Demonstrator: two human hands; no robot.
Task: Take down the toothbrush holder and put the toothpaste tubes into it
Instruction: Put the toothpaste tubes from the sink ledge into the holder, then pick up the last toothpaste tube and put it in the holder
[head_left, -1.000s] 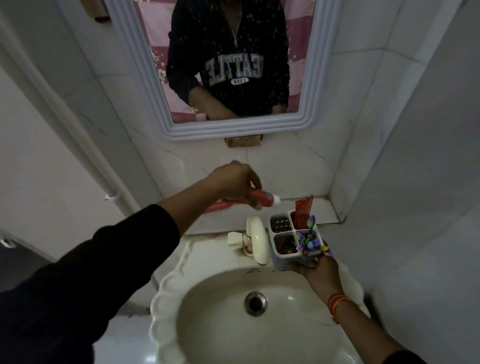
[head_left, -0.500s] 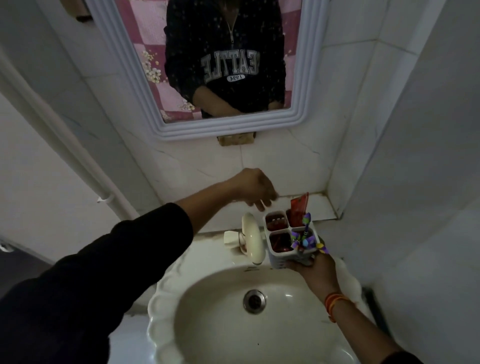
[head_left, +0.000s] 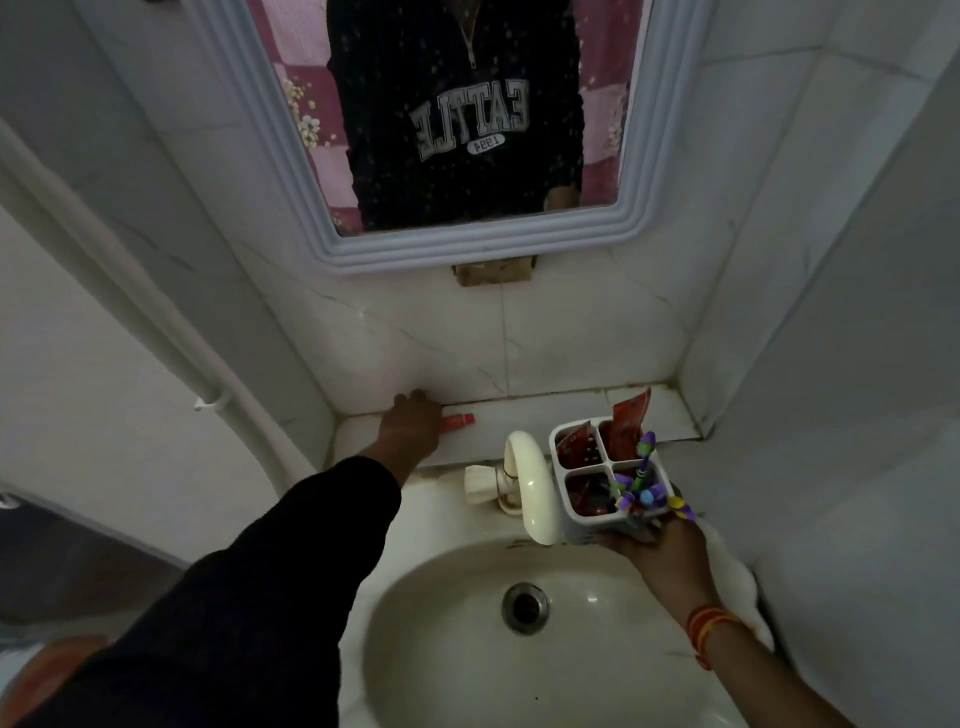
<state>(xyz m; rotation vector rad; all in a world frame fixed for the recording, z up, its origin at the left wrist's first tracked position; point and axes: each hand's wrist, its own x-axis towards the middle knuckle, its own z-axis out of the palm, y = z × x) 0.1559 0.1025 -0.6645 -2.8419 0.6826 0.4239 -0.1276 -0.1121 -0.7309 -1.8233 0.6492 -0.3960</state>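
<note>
My right hand (head_left: 660, 551) holds the white four-compartment toothbrush holder (head_left: 597, 530) from below, over the sink's back right rim. A red toothpaste tube (head_left: 629, 420) sticks up from its back right compartment, and another red tube (head_left: 571, 446) sits in the back left one. Purple toothbrushes (head_left: 643, 486) fill the front right compartment. My left hand (head_left: 410, 423) lies on the tiled ledge (head_left: 535, 413), its fingers closed over a further red toothpaste tube (head_left: 461, 422). Only that tube's cap end shows, to the right of the hand.
A cream tap (head_left: 530, 483) stands between my two hands at the back of the white sink (head_left: 441, 623). A framed mirror (head_left: 457, 104) hangs on the wall above the ledge. A white pipe (head_left: 156, 322) runs down the left wall. Tiled walls close in on both sides.
My left hand let a red tube go into the holder's back left compartment, then moved left along the ledge onto another tube. My right hand keeps the holder almost still.
</note>
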